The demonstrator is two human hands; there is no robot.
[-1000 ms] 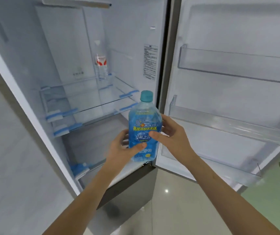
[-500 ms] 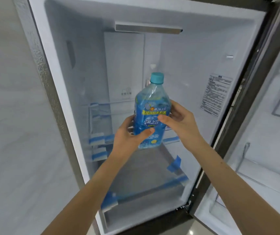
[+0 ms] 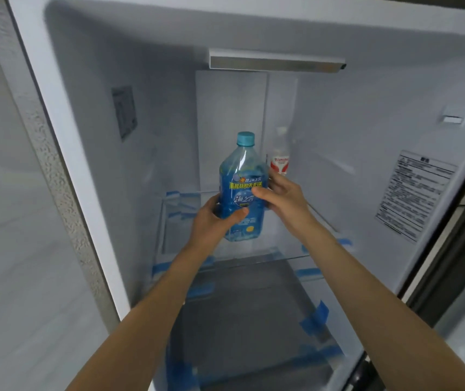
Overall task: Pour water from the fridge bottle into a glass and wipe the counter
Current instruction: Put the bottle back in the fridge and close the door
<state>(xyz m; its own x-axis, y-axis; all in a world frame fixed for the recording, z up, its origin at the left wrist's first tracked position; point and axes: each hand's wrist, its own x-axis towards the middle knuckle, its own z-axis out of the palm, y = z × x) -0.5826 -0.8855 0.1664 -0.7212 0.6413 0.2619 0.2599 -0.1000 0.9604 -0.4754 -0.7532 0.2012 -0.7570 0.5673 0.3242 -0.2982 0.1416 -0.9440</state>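
Compared with half a second before: view closer and more square-on to the open white refrigerator interior (image 3: 366, 114), door shelves out of sight, grasp on the bottle unchanged. Blue translucent plastic bottle with a teal screw cap and a blue-and-yellow printed label (image 3: 241, 187) held upright in mid-air, in front of the upper glass shelf with blue tape strips at its edges (image 3: 304, 259), clear of the shelf surface. Left hand (image 3: 214, 221) wrapped around the lower left of the bottle, grip closed on it, thumb laid across the front of the label. Right hand (image 3: 282, 194) pressed against the right side at label height, grip likewise closed on the bottle, thumb forward and fingers behind. Both bare forearms extended from the lower edge of the view into the compartment. Small clear plastic bottle with a white cap and a red-and-white label (image 3: 279, 156) upright at the back of the shelf, just behind and to the right of the blue bottle, partly hidden by the right hand. Long silver light bar (image 3: 276, 64) across the top of the rear wall. Grey rectangular panel (image 3: 124, 111) on the left inner wall; white printed information sticker (image 3: 414, 193) on the right inner wall. Lower glass shelf (image 3: 254, 320) beneath the arms, blue tape at its corners. Pale marble-patterned wall (image 3: 6, 221) to the left of the cabinet.
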